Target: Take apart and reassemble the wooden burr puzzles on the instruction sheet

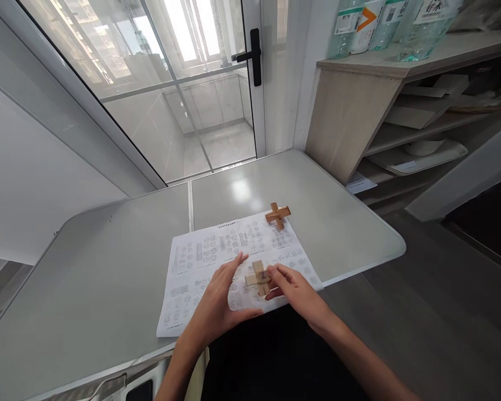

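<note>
Bare forearms enter from the near edge of the table (108, 267), and the two hands meet over the near right part of a printed sheet (192, 262) covered in small diagrams. Between them sits a small wooden puzzle (259, 277) of crossed blocks, low over the paper; whether it rests on the sheet or is lifted just clear cannot be told.

The right hand (294, 289) pinches the puzzle from the right with its fingertips closed on the wood. The left hand (217, 303) has its fingers spread and loosely bent, cupped against the puzzle's left side with the thumb low; whether it truly grips is not clear.

A second wooden cross (278, 215) lies on the sheet's far right corner, well apart from both hands.

The main risk seems to be the grip. With only one hand plainly pinching, a block could slide out of the crossed stack. The puzzle is close to the table's near edge, so a loose piece could drop off it towards the floor.

The sheet is another weak point. It looks loose on a smooth top with its near edge at the table's rim, so a dragging wrist could pull it and carry the second cross along.

A shelf unit (350, 111) with bottles (401, 22) stands beyond the far right corner, clear of all this.
</note>
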Tool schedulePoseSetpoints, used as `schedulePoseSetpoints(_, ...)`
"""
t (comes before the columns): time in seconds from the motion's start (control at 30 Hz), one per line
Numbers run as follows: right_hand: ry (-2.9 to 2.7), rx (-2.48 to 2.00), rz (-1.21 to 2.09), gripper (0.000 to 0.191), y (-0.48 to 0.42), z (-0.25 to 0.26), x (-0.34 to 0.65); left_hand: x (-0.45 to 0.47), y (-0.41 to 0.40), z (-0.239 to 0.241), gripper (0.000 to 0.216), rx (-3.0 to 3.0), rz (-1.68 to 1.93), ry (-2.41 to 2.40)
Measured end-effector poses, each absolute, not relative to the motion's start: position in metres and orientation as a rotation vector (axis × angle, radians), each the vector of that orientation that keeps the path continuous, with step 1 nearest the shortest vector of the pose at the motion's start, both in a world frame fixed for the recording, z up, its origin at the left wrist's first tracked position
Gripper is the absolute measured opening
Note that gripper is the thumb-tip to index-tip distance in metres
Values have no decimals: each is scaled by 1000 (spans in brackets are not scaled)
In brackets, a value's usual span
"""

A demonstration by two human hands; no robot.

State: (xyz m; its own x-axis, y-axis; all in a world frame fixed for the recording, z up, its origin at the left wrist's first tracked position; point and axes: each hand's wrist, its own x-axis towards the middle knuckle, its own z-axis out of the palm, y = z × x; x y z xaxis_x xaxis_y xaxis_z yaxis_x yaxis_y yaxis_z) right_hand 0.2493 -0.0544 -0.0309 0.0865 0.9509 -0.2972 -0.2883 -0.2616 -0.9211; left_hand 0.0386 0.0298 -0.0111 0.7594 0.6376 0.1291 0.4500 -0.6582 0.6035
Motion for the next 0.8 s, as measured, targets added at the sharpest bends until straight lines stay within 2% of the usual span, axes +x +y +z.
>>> schedulePoseSetpoints(0.03,-648,-1224,1482,47,-52,-34,253,32,33,-17,103,2391,464,876)
schedulePoseSetpoints(0.1,-468,-1131,1557,42,-48,-37,262,13,42,-29,78,2405,502,1060)
schedulePoseSetpoints(0.17,-346,-1050,1606,37,-44,-39,271,-12,54,-41,68,2444,574,1213)
schedulePoseSetpoints(0.4,-73,-888,1609,22,-15,-55,284,-92,89,-73,67,2404,629,1640)
schedulePoseSetpoints(0.8,12,-795,1586,28,8,-63,287,-98,87,-77,69,2336,631,1716)
